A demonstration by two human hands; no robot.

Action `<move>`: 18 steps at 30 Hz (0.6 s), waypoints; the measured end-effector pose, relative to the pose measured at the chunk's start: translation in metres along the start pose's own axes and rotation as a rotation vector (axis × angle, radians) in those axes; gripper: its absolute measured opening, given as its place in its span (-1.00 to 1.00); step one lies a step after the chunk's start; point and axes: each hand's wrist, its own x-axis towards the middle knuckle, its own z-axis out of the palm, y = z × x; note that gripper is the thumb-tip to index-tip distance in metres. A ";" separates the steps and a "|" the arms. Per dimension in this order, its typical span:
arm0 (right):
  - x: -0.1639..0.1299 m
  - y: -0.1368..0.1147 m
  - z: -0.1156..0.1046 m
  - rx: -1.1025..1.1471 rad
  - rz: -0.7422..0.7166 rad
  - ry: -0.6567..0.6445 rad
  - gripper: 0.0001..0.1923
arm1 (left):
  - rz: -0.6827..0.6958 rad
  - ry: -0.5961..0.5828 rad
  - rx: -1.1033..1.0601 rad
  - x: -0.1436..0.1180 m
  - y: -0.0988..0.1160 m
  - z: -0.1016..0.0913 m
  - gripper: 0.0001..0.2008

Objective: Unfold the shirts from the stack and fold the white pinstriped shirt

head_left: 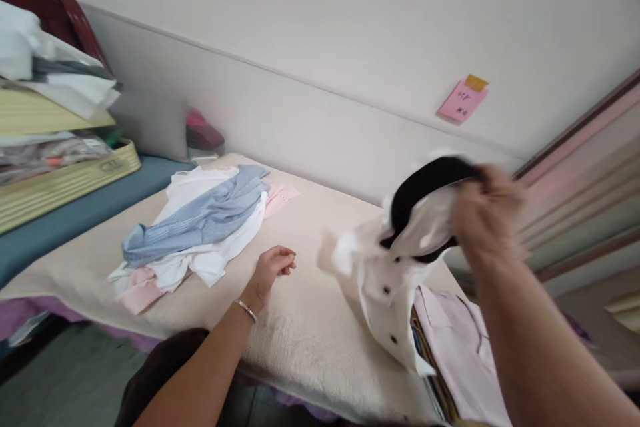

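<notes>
Nearest, at the right edge, a stack of folded shirts lay with a pale pink one on top. Just above it the right hand was raised off the table, its fingers closed around the dark-lined collar of a white shirt, which hung down blurred, its lower edge brushing the stack and its buttons facing the camera. The shirt looked freshly lifted and mid-shake, so the step in hand seemed to be opening it out for laying flat; that would call for a second grip on the cloth and bare table under it.

Further left, the left hand rested on the table, wrist down, fingers loosely curled and holding nothing; a bracelet sat on its wrist. It lay well apart from the shirt, near the corner of a loose heap of clothes: a blue striped garment over white and pink ones.

Beyond, at far left, bedding was piled on a yellow basket, and a pink note stuck to the wall.
</notes>
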 end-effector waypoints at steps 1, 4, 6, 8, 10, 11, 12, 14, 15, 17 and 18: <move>0.012 -0.013 -0.016 -0.015 -0.085 0.179 -0.67 | -0.008 -0.004 -0.001 0.000 0.000 0.000 -0.67; 0.005 -0.041 -0.048 -0.083 -0.200 0.470 -0.76 | -0.029 -0.042 0.013 -0.003 0.000 0.002 -0.65; -0.025 -0.046 -0.053 -0.100 -0.147 0.307 -0.79 | -0.038 -0.064 0.032 -0.004 -0.001 0.003 -0.64; -0.063 -0.044 -0.051 -0.028 -0.069 -0.142 -0.81 | -0.044 -0.067 0.061 -0.005 -0.003 0.003 -0.67; -0.100 -0.041 -0.049 0.074 -0.022 -0.658 -0.78 | -0.046 -0.050 0.137 -0.006 -0.007 0.003 -0.71; -0.116 -0.040 -0.049 0.103 -0.005 -0.872 -0.75 | -0.051 -0.040 0.211 -0.007 -0.009 0.002 -0.74; -0.129 -0.039 -0.050 0.115 0.008 -1.044 -0.73 | -0.059 -0.032 0.296 -0.007 -0.012 0.003 -0.76; -0.145 -0.032 -0.051 0.117 0.023 -1.239 -0.75 | -0.074 -0.026 0.466 -0.008 -0.017 0.003 -0.79; -0.149 -0.026 -0.050 0.101 0.020 -1.273 -0.78 | -0.079 -0.031 0.535 -0.008 -0.019 0.004 -0.80; -0.146 -0.006 -0.039 -0.016 0.004 -1.236 -0.86 | -0.079 -0.047 0.639 -0.008 -0.023 0.007 -0.84; -0.140 0.005 -0.029 -0.104 0.004 -1.188 -0.87 | -0.072 -0.057 0.699 -0.008 -0.024 0.008 -0.86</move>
